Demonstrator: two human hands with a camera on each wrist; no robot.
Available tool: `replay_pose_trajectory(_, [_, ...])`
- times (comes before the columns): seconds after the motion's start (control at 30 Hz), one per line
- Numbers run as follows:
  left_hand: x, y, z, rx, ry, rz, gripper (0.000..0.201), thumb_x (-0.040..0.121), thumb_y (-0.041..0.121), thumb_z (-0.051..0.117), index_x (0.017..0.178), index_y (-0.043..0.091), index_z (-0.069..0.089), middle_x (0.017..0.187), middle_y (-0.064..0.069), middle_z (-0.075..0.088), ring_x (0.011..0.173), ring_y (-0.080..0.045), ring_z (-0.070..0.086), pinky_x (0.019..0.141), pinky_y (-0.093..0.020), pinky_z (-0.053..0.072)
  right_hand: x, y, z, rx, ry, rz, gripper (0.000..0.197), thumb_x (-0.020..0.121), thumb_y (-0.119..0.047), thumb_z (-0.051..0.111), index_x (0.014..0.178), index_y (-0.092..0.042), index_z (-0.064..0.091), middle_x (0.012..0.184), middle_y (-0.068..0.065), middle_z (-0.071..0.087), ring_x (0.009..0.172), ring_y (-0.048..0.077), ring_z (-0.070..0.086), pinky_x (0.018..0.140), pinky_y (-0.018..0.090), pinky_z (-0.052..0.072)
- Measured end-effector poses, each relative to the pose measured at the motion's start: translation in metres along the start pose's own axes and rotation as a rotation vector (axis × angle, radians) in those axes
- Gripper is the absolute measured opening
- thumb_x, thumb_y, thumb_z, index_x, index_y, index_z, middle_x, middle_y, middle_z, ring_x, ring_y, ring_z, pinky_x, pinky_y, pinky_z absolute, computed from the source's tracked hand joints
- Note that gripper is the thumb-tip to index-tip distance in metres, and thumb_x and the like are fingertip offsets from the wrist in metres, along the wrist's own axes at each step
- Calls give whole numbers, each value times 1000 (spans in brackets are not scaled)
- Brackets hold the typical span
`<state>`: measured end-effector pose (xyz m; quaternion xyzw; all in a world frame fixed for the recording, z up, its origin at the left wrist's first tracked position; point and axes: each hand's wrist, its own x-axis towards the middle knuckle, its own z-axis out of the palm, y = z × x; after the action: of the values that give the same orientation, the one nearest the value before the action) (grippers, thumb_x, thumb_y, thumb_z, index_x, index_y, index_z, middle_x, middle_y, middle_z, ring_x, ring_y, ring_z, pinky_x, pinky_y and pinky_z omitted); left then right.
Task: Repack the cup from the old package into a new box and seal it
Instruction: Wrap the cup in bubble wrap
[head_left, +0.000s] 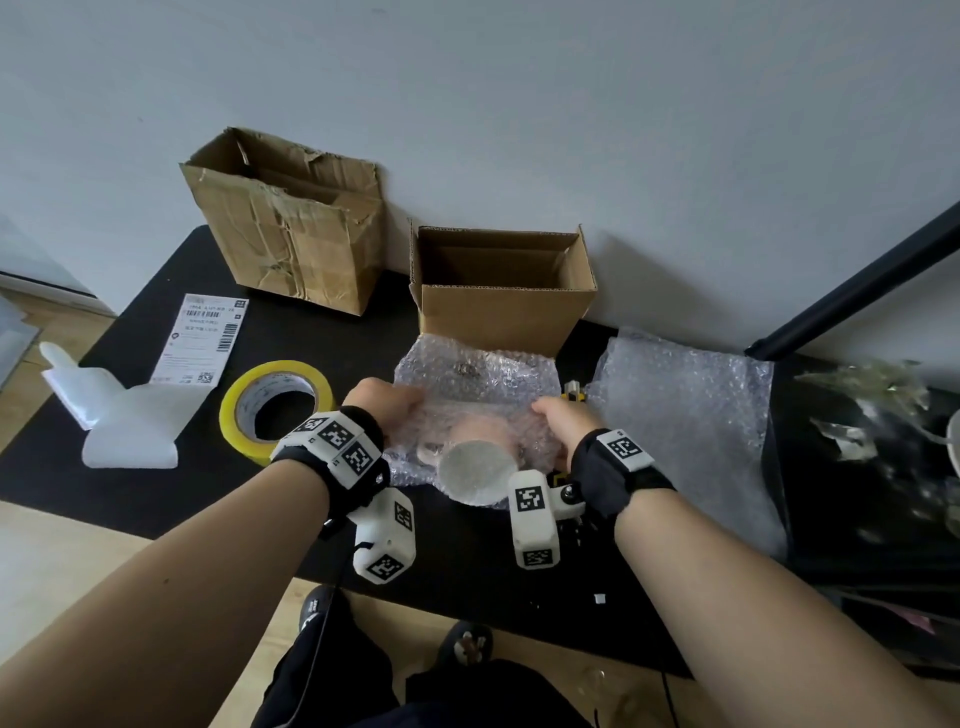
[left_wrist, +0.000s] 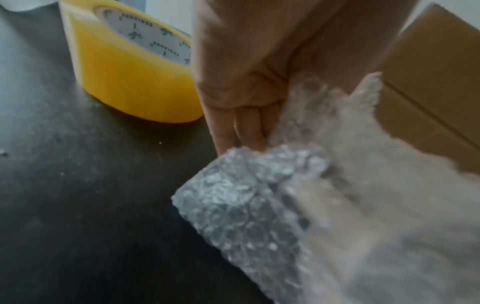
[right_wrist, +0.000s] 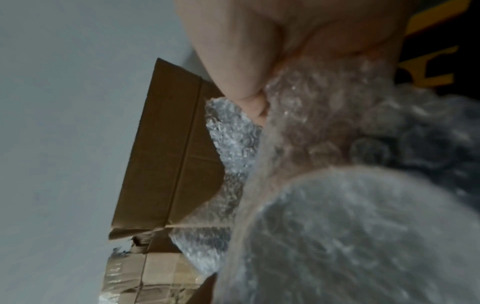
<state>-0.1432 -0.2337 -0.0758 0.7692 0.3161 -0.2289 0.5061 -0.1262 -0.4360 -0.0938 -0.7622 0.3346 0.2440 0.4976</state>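
Crinkly bubble wrap (head_left: 475, 395) round the pink cup (head_left: 475, 457), left grip (head_left: 384, 402) and right grip (head_left: 563, 415) clutching its sides

Soft, even daylight is filling the head view; the boxes are casting faint shadows on the wall (head_left: 571, 104). Edges are bending from the wide lens. Both wrist views are looking dimmer and grainy, with the bubble wrap (left_wrist: 363, 205) blurring close to the lens and the hand (right_wrist: 246, 51) going out of focus.
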Motion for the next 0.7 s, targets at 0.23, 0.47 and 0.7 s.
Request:
replay_pose_trajectory(0.23, [0, 0, -3, 224, 14, 66, 30, 92, 32, 52, 84, 6, 65, 82, -12, 64, 77, -27, 62, 77, -36, 54, -6, -3, -18, -372, 245, -328, 23, 80, -16, 66, 103, -14, 64, 95, -3, 63, 89, 18, 62, 74, 22, 44])
replay_pose_trajectory(0.47, [3, 0, 1, 133, -42, 42, 29, 94, 28, 50, 78, 6, 59, 75, -11, 59, 71, -28, 61, 70, -39, 57, -40, -34, -2, -639, -320, -654, 54, 76, -44, 74, 125, -26, 59, 124, -11, 58, 112, 9, 52, 95, 28, 42])
replay_pose_trajectory(0.7, [7, 0, 0, -9, -17, 5, 28, 95, 28, 48, 75, 10, 56, 80, -11, 60, 74, -27, 62, 73, -41, 57, -25, -25, 4, -696, -236, -535, 66, 78, -47, 72, 135, -23, 50, 134, -2, 55, 119, 17, 53, 101, 33, 42])
